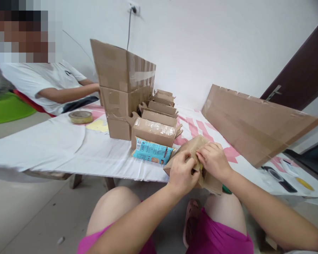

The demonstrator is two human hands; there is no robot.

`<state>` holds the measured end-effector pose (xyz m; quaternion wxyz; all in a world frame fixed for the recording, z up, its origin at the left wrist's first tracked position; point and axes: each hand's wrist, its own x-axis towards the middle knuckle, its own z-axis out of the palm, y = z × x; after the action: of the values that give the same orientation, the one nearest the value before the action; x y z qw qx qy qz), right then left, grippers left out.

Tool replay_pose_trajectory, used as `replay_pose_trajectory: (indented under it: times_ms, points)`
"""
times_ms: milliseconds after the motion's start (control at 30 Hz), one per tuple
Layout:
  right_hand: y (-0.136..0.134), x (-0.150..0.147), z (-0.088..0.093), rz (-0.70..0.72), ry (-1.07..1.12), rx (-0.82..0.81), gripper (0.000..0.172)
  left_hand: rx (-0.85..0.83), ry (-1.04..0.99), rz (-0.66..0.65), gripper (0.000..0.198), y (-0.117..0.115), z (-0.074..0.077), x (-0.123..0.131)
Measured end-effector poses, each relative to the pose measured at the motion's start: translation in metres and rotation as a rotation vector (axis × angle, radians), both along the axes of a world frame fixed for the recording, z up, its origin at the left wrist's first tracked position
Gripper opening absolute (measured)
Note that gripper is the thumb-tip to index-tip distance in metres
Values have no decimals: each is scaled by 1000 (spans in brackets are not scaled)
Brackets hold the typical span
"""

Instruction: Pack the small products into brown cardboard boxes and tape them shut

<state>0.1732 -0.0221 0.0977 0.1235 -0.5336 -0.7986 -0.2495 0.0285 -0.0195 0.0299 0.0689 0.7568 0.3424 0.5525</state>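
Observation:
A small brown cardboard box (213,182) rests at the table's front edge, above my knees, with a flap folded up on its near side. My left hand (184,173) has its fingers curled onto the box's edge from the left. From the right, my right hand (214,159) pinches the same upper part, close to the left fingertips. What lies inside the box is mostly hidden by my fingers; a bit of yellow shows between them. Just left of the box lies a blue snack packet (153,151), leaning against another small carton (155,129).
Stacked taped cartons (116,102) rise at left centre, with a row of opened boxes (161,107) beside them. A tape roll (81,117) sits left. A large cardboard panel (254,123) stands right, near a black-strapped item (279,179). Another person (60,91) sits at far left.

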Motion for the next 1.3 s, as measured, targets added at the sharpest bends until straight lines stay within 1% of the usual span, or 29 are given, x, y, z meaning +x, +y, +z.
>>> replay_pose_trajectory:
  times_ms: [67,133,267,400,500,567,633,667,767,900,967,1133,1200,1300]
  points:
    - [1,-2,1,-31,-80,5,30,1,-6,2,15,0,0,0]
    - [4,-3,2,-64,-116,5,28,2,-9,8,16,1,1,0]
    - [9,-5,2,-134,-81,-48,20,-2,2,-1,18,1,0,1]
    - [13,-2,3,-181,33,-141,16,-2,6,-8,18,2,0,1]
    - [17,7,8,-125,210,-244,15,-14,8,-3,18,2,0,0]
    - [19,12,12,-86,326,-320,21,-19,4,0,18,2,0,0]
    - [19,13,15,-66,391,-360,25,-9,4,3,17,1,-1,0]
    - [18,11,16,-58,395,-358,23,-2,7,4,16,1,-1,0]
    - [15,1,16,-62,284,-269,14,7,13,2,17,0,-2,1]
    - [13,-10,14,-115,64,-161,15,16,4,-16,21,-1,-3,1]
    - [14,-10,14,-108,60,-170,13,25,-1,-17,22,-1,-3,0]
    - [17,-1,14,-47,221,-284,16,26,-10,1,20,-1,-1,-2]
    - [16,-1,12,-23,182,-255,14,26,-10,-2,21,-1,-1,-1]
    - [16,-5,10,-16,32,-161,13,23,-10,-14,22,-1,0,-1]
